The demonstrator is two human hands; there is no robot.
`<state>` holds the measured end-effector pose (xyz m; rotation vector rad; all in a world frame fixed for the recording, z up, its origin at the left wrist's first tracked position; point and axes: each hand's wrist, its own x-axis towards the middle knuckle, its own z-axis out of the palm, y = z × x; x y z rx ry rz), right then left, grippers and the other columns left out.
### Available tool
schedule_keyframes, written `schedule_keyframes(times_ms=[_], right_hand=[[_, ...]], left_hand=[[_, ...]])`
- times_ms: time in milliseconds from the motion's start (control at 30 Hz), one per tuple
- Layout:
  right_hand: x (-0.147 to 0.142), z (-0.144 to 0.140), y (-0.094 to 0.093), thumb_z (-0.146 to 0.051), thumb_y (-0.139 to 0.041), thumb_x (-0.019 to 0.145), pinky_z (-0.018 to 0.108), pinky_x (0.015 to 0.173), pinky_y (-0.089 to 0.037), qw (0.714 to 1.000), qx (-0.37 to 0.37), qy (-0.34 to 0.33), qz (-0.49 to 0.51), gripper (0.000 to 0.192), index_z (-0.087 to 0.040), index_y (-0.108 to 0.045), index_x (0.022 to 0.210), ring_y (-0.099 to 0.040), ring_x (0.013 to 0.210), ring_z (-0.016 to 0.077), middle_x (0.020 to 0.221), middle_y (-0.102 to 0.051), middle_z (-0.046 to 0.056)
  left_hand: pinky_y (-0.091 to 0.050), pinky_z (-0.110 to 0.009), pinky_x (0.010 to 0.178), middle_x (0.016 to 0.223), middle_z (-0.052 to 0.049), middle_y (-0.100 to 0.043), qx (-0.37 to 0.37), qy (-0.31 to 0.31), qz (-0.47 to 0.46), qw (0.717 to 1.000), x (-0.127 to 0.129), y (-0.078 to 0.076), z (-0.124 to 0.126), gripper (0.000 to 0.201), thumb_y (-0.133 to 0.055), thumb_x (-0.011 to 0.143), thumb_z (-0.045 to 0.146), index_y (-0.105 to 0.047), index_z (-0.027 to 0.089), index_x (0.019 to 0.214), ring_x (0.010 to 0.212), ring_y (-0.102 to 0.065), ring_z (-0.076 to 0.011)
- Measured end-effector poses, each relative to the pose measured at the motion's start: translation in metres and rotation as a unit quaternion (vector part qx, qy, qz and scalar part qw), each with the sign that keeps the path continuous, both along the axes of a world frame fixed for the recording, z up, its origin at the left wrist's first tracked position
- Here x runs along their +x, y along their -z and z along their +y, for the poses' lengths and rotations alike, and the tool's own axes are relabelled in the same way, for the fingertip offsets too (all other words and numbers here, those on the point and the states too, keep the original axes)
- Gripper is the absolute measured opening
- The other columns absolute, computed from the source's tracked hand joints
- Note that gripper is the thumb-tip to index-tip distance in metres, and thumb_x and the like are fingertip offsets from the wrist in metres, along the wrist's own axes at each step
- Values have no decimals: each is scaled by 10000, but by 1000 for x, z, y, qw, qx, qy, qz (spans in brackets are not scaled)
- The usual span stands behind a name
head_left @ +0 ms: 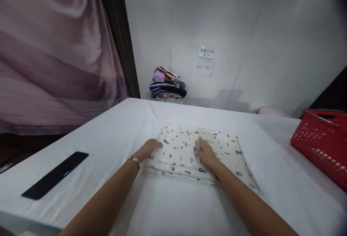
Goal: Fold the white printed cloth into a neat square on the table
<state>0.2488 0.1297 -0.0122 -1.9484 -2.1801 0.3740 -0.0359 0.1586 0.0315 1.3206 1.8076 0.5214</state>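
A white cloth [177, 153] with small printed figures lies folded into a flat, layered rectangle in the middle of the table. At its left edge, my left hand [150, 147] is closed on the fabric, with some of the fingers hidden. My right hand [206, 153] lies flat on top of the cloth near its centre, fingers stretched out. A silver-coloured bracelet or watch [136, 161] circles my left wrist. The cloth's right front corner spreads toward the table's front, past my right forearm.
A white sheet covers the table [108, 131]. A long black flat object [55, 174] lies at the left, and a red perforated basket [320, 142] stands at the right. Folded textiles [168, 86] are piled at the back against the wall, below paper notes [204, 68]. A pinkish curtain [54, 55] hangs left.
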Motion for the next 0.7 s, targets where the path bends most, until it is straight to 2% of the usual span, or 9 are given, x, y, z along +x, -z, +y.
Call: schedule_keyframes(times_ms=[133,267,367,433,467,500,567,633,700], right_hand=[[-6,-6,1,-345,-295,913,428,1096,-97,999,34,-8,-24,543,-106,-333,1399,-143,1385,253,1503,-224,109],[-11,-12,9,-345,-289,920,440,1097,-83,998,42,-18,-34,533,-95,-357,1385,-168,1378,254,1490,-251,124],[-9,-10,12,-330,-362,895,437,1102,-71,999,47,-17,21,510,-118,-409,1357,-180,1376,252,1477,-286,122],[-6,-5,10,-329,-465,840,438,1109,-69,990,52,-3,131,499,-141,-485,1302,-213,1367,256,1445,-355,117],[-3,-3,8,-335,-524,800,435,1112,-81,973,52,19,226,496,-147,-530,1259,-241,1358,260,1418,-399,117],[1,-1,6,-351,-573,762,431,1113,-106,941,50,46,332,493,-154,-569,1214,-277,1344,264,1386,-444,116],[14,0,-2,-431,-584,744,422,1094,-210,851,49,101,513,485,-179,-605,1157,-372,1295,259,1324,-517,101],[34,-4,-9,-519,-517,773,422,1032,-334,750,38,120,649,491,-205,-607,1139,-475,1215,252,1252,-581,82],[60,-14,-12,-563,-457,798,427,948,-428,652,17,104,751,501,-217,-603,1130,-558,1119,253,1149,-645,74]], left_hand=[[-520,-275,621,879,-82,-686,-46,-4,-116,992,-1,-5,-2,268,-613,625,344,-604,161,820,838,-649,-248],[-536,-298,693,871,-96,-703,-108,31,-212,971,-1,-19,1,247,-663,606,361,-648,180,774,882,-653,-272],[-530,-324,702,830,-91,-708,-114,84,-277,950,15,-43,9,315,-732,544,383,-666,171,767,872,-647,-289],[-518,-308,676,791,-73,-700,-79,149,-268,948,41,-67,15,346,-743,536,382,-661,153,782,815,-646,-265],[-505,-280,638,754,-51,-689,-48,177,-248,951,58,-79,18,331,-731,554,385,-652,154,778,764,-641,-233],[-478,-243,581,693,-19,-667,-8,194,-214,957,79,-90,20,296,-720,569,379,-638,163,755,687,-623,-191],[-387,-197,467,561,37,-581,40,230,-134,963,128,-105,21,231,-704,590,350,-599,173,694,522,-529,-115],[-295,-202,401,446,59,-463,51,275,-72,957,181,-108,16,230,-703,593,336,-559,160,625,417,-419,-86],[-279,-209,399,413,59,-421,56,314,-51,946,231,-95,5,230,-702,601,318,-545,150,597,404,-402,-88]])
